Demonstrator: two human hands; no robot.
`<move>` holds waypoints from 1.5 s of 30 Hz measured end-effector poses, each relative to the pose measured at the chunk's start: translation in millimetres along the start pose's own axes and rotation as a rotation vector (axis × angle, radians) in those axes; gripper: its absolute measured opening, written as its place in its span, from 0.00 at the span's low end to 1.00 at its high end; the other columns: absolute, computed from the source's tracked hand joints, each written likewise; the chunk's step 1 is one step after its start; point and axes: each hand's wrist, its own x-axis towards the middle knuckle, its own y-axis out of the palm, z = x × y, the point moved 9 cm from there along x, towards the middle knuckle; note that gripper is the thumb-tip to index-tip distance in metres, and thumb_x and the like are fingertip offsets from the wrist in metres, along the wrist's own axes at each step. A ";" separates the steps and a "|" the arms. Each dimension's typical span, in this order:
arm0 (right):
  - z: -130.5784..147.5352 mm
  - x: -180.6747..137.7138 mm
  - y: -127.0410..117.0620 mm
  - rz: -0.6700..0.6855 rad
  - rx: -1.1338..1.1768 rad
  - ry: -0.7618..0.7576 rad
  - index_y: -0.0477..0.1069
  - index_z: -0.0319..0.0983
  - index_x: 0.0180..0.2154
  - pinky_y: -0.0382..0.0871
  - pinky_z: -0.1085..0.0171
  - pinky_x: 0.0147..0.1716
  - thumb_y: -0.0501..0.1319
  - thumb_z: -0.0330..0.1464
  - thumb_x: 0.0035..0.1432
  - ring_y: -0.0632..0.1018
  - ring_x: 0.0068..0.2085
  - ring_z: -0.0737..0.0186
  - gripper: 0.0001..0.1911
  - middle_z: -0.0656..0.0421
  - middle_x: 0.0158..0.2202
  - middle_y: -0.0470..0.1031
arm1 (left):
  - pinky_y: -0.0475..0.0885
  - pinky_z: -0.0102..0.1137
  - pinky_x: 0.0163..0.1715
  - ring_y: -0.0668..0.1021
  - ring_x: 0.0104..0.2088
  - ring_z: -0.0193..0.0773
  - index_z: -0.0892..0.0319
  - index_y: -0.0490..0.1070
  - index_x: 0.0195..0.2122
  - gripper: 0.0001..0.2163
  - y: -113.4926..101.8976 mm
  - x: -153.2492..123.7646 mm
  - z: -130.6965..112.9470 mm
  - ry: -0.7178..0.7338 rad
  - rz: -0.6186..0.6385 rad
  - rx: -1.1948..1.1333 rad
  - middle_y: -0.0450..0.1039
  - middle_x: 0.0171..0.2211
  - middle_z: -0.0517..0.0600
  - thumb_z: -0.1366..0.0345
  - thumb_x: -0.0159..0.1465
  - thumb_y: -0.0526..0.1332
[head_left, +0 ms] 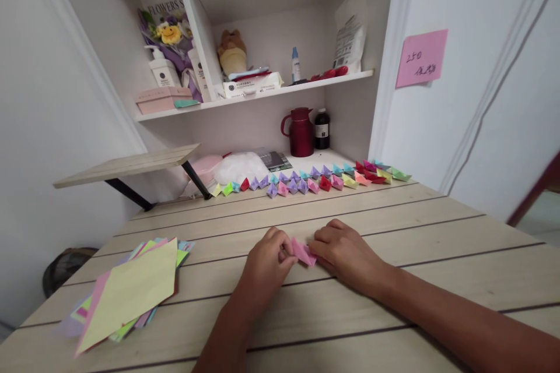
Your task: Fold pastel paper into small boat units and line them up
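Note:
Between my two hands is a small pink folded paper boat (pixel 304 252), just above or on the wooden table (pixel 376 326). My left hand (pixel 270 256) pinches its left end between thumb and curled fingers. On the other side, my right hand (pixel 343 250) has its fingers closed on the right end of the paper. Part of each end is hidden behind the fingers. Farther back, several small folded paper boats (pixel 324 184) in purple, pink, red, blue, yellow and green stand in rows along the table's back.
A stack of coloured paper sheets (pixel 135 291), yellow on top, lies at the left. Behind it stands a small raised wooden shelf (pixel 126 164) on black legs. A red jug (pixel 301 133) and a dark bottle (pixel 322 129) stand in the cabinet. A pink note (pixel 422 58) sticks to the wall.

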 end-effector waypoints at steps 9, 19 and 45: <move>7.7 -0.6 3.9 0.099 0.075 -0.069 0.74 0.44 0.38 0.55 0.61 0.39 0.54 0.30 0.64 0.71 0.35 0.62 0.10 0.58 0.34 0.74 | 0.67 0.29 0.38 0.73 0.37 0.36 0.52 0.75 0.40 0.14 14.5 -2.1 -7.2 0.050 0.135 0.005 0.71 0.37 0.46 0.74 0.56 0.59; -15.3 -5.1 6.6 0.097 0.502 0.042 0.72 0.44 0.46 0.64 0.61 0.46 0.60 0.27 0.57 0.74 0.45 0.60 0.15 0.58 0.44 0.74 | 0.59 0.45 0.54 0.65 0.57 0.48 0.37 0.72 0.49 0.16 14.0 -11.9 -3.5 0.052 0.352 0.255 0.65 0.58 0.46 0.63 0.62 0.59; -9.1 -4.8 3.7 0.148 0.482 -0.051 0.76 0.42 0.36 0.64 0.61 0.47 0.59 0.28 0.60 0.75 0.44 0.61 0.07 0.58 0.42 0.77 | 0.65 0.34 0.47 0.73 0.45 0.40 0.52 0.77 0.40 0.09 10.3 -5.1 -5.9 0.023 0.085 0.068 0.73 0.43 0.49 0.66 0.61 0.60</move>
